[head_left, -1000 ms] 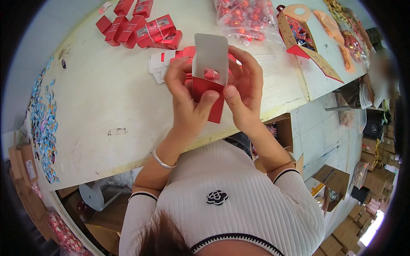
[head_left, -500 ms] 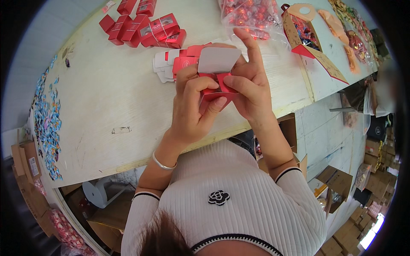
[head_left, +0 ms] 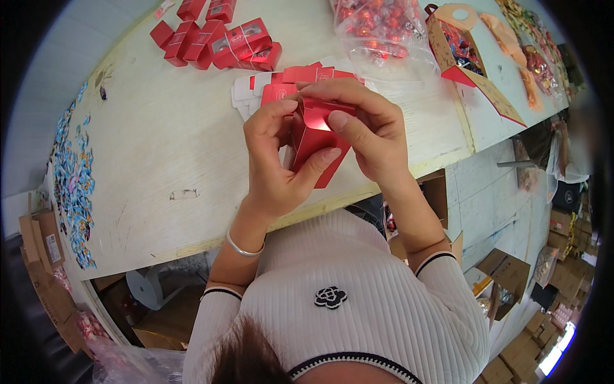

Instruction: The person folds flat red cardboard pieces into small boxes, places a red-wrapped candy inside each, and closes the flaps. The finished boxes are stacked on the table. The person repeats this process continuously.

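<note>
A small shiny red carton box (head_left: 320, 144) is held between both hands above the table's near edge. My left hand (head_left: 275, 150) grips its left side, thumb low on the front face and fingers up by the top. With its fingers curved over the far side, my right hand (head_left: 371, 131) presses its thumb on the red top flap. What is inside the box is hidden. Just beyond my hands lies a pile of flat red and white folded cartons (head_left: 278, 89), partly covered by my fingers.
Several made-up red boxes (head_left: 204, 41) stand at the far left. A clear bag of red-wrapped sweets (head_left: 380, 32) lies at the back, beside an open patterned box (head_left: 464, 54). Blue-wrapped pieces (head_left: 71, 185) are strewn along the table's left edge.
The box's raised flap, its pale inside showing before, is now folded down. The box has tilted, and my right hand's raised index finger has come down over it.
</note>
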